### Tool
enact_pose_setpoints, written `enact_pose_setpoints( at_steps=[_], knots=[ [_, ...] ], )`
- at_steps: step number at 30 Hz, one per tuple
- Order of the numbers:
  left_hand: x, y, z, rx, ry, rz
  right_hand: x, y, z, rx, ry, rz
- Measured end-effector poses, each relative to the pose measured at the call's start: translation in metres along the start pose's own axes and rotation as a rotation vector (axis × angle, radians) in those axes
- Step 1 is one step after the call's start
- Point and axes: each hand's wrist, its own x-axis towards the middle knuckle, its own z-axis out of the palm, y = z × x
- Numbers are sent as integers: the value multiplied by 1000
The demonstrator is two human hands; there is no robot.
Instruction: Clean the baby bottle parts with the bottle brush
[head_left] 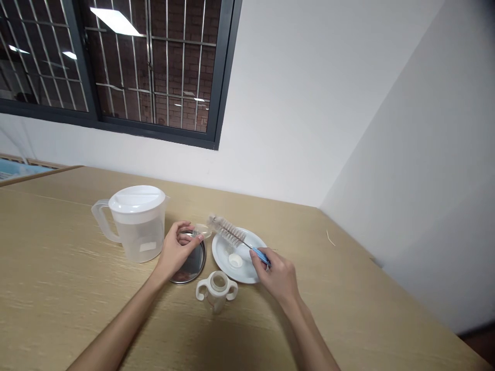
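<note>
1. Here's the right hand (279, 274), fingers closed around the blue handle of a bottle brush (229, 232), bristles pointing up and leftward over the plate (216, 256).
2. Over on the left, the left hand (177, 251) has its fingers pinching a clear cap (202, 230), just beside the brush tip; whether the two touch, I can't tell.
3. Crowding in below: a round metal tray (194, 264) under the left hand, and a bottle (216, 294) with two white handles standing between the forearms, near the plate.
4. A lidded jug (141, 234) stands to the left, on the desk (69, 304); a thin pale strip (330, 238) lies well apart, far right.
5. Now the tricky spots: the left hand covers part of the tray, brush and right hand cover parts of the plate.
6. A small white piece (235, 260) sits on the plate, its shape hard to read.
7. The bottle's see-through base blurs into the desk; both forearms run off the bottom edge.
</note>
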Motion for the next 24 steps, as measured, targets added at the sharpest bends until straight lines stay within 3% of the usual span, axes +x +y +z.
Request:
enact_pose_setpoints(
  at_steps=[24],
  knots=[
    [0, 0, -1, 35, 2, 14, 0, 1, 1, -18, 10, -1]
  ],
)
